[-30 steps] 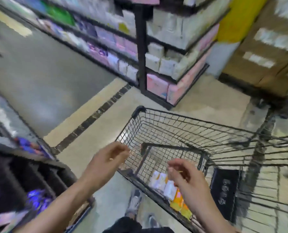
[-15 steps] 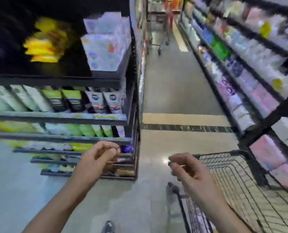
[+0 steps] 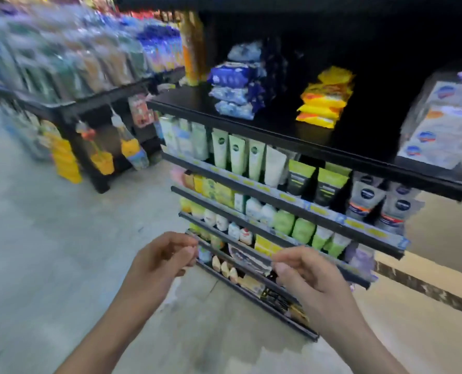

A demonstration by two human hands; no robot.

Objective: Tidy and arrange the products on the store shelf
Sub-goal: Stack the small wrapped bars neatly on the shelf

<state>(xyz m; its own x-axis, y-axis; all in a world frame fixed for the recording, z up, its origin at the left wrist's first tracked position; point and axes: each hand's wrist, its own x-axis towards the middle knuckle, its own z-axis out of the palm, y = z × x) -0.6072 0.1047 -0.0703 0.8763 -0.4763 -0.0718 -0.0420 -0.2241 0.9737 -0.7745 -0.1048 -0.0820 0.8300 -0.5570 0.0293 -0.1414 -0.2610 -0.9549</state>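
Products (image 3: 254,157) are seen as upright tubes along the front edge of the shelf (image 3: 292,194), w/ more rows on 3 or so tiers below; blue packs (image 3: 235,87) and yellow packs (image 3: 324,97) are stacked flat on the top deck. Left hand (image 3: 162,261) and right hand (image 3: 309,271) are raised in front of the lower tiers, fingers loosely curled, nothing held, no contact w/ any stock. Tubes are judged light, soft-walled, a bit slick and easily toppled, so they're best taken by the cap end or mid-body. Packs are judged soft & squashy; they're best lifted from both side edges.
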